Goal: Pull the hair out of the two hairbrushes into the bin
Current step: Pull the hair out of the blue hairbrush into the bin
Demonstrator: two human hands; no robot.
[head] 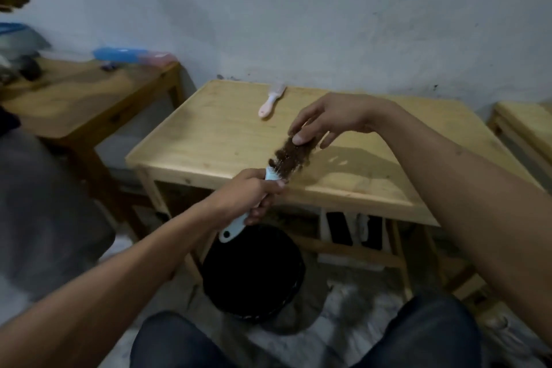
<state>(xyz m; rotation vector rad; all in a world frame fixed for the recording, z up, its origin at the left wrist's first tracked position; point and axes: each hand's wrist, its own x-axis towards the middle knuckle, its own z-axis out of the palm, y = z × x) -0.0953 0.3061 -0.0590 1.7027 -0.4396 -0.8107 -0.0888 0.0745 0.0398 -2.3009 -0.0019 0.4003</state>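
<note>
My left hand [254, 194] grips the handle of a light blue hairbrush [231, 231], held tilted above the table's front edge. A thick clump of brown hair [291, 155] fills its bristles. My right hand [325, 118] reaches in from the right, with thumb and fingers pinched on the top of that clump. A pink hairbrush [270, 101] lies on the wooden table [209, 134] near the back, bristles up. The black bin [254, 275] stands on the floor below the table's front edge, directly under the blue brush's handle.
A second wooden table [74, 98] stands to the left with a blue lid [119, 54] and dark items on it. Another wooden piece [525, 119] is at the far right. My knees in dark trousers [418, 337] are at the bottom, beside the bin.
</note>
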